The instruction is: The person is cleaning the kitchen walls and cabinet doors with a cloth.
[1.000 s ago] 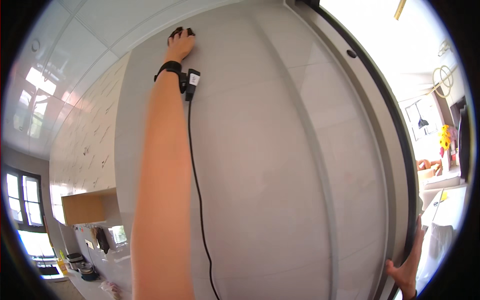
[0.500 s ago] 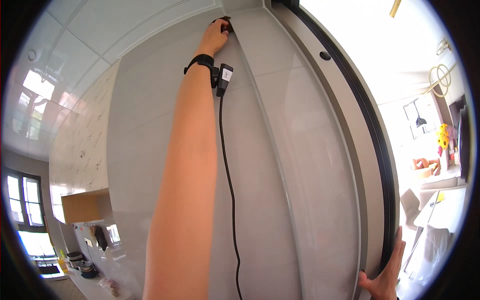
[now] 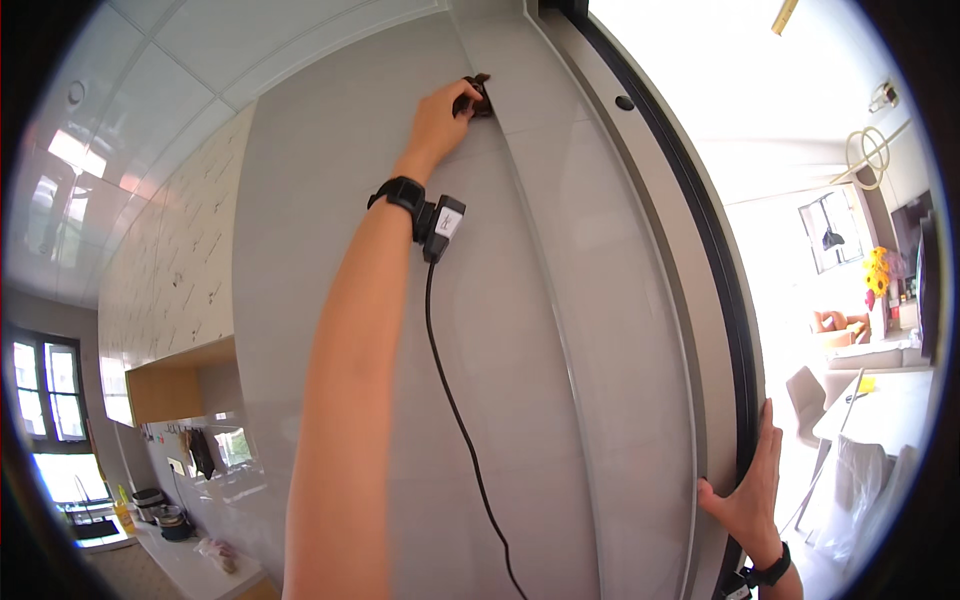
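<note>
My left hand (image 3: 440,122) reaches high up and has its fingers closed round a crumpled dark brown cloth (image 3: 483,96). The cloth is pressed to the grey wall panel (image 3: 330,220), right by the seam with the pale vertical strip (image 3: 590,260). A black band with a small device (image 3: 445,228) sits on my left wrist, and a black cable (image 3: 455,400) hangs from it. Lower right, my right hand (image 3: 752,495) spreads its thumb and fingers across the door frame (image 3: 722,440), thumb on its inner edge. It holds nothing loose.
Marble-patterned cabinets (image 3: 180,250) hang at the left over a counter (image 3: 205,568) with pots (image 3: 172,522). Overhead is a panelled ceiling (image 3: 180,60). Beyond the frame at the right are a white table (image 3: 880,410), chairs (image 3: 805,400) and sunflowers (image 3: 877,270).
Against the wall, my left hand and the cloth have come down along the seam. My right hand still rests on the frame. The whole view has shifted somewhat.
</note>
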Available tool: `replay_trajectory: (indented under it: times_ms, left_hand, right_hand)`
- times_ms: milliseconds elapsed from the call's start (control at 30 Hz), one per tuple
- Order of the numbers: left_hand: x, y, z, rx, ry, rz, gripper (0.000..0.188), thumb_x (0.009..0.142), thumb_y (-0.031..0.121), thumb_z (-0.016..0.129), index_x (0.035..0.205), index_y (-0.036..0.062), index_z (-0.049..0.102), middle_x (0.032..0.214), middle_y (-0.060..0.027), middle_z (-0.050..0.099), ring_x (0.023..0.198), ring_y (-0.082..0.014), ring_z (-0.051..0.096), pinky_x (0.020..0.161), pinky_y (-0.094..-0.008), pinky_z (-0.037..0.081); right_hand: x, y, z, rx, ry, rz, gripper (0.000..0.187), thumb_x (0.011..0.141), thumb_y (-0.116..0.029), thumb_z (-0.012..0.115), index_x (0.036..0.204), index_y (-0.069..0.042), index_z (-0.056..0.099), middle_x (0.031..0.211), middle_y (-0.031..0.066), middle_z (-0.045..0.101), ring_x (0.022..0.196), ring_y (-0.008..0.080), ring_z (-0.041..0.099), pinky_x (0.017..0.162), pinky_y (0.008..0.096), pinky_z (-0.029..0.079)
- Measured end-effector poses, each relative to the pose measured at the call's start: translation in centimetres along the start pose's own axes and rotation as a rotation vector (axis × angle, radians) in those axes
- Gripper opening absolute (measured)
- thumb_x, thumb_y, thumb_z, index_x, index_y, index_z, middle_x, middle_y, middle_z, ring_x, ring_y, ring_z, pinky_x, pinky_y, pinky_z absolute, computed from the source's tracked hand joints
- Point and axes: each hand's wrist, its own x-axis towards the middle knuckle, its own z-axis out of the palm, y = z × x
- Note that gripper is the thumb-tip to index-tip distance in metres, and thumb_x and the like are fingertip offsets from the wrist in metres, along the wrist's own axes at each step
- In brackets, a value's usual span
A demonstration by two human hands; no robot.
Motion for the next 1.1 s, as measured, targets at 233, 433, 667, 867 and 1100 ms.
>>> replay_trajectory:
  times_ms: [233,433,667,867,1100]
  left_hand:
    - [-6.5,5.7,-1.1,-0.099,-0.126,-0.025,0.018,0.085,-0.002,0.068,0.100,0.0063,0.067,0.103,-0.0109,0.072,0.100,-0.0301,0.068,0.088,-0.0363,0.052]
    - [-12.6,11.3,-3.3,-0.251,-0.379,0.084,0.029,0.077,-0.014,0.062,0.096,0.0067,0.067,0.106,-0.0083,0.068,0.111,-0.0306,0.060,0.094,-0.0383,0.048]
    - [-5.4,13.2,-3.7,-0.026,0.058,0.172,0.026,0.083,-0.011,0.056,0.100,0.0050,0.067,0.106,-0.0128,0.067,0.109,-0.0348,0.058,0.096,-0.0415,0.046]
    - [5.2,8.9,1.7,0.200,0.324,0.278,0.023,0.091,-0.005,0.056,0.105,0.0048,0.070,0.112,-0.0141,0.068,0.105,-0.0362,0.060,0.093,-0.0450,0.047]
    - [6.1,1.5,9.0,0.460,0.074,-0.036,0.026,0.095,0.005,0.052,0.114,0.0042,0.069,0.127,-0.0159,0.061,0.127,-0.0363,0.052,0.108,-0.0571,0.038]
  right_hand:
    - [0.3,-1.1,-0.9,0.189,-0.099,0.174,0.126,0.061,-0.017,0.083,0.159,0.002,0.006,0.145,0.0265,0.035,0.136,0.0416,0.038,0.110,0.0486,0.039]
    - [0.2,-0.1,-0.4,0.176,-0.054,0.106,0.126,0.062,-0.017,0.082,0.159,0.002,0.004,0.133,0.0228,0.037,0.124,0.0394,0.043,0.105,0.0503,0.041]
    - [0.3,0.3,-0.4,0.180,-0.040,0.104,0.129,0.059,-0.019,0.084,0.159,0.001,0.006,0.128,0.0210,0.038,0.118,0.0369,0.044,0.100,0.0478,0.043]
    - [0.5,-0.3,-0.1,0.208,-0.050,0.066,0.127,0.059,-0.014,0.082,0.159,0.002,0.005,0.116,0.0202,0.040,0.108,0.0366,0.046,0.094,0.0479,0.045]
    - [-0.2,-0.9,-0.8,0.159,-0.056,0.089,0.128,0.057,-0.018,0.084,0.157,0.005,0.008,0.124,0.0269,0.041,0.117,0.0430,0.044,0.102,0.0512,0.041]
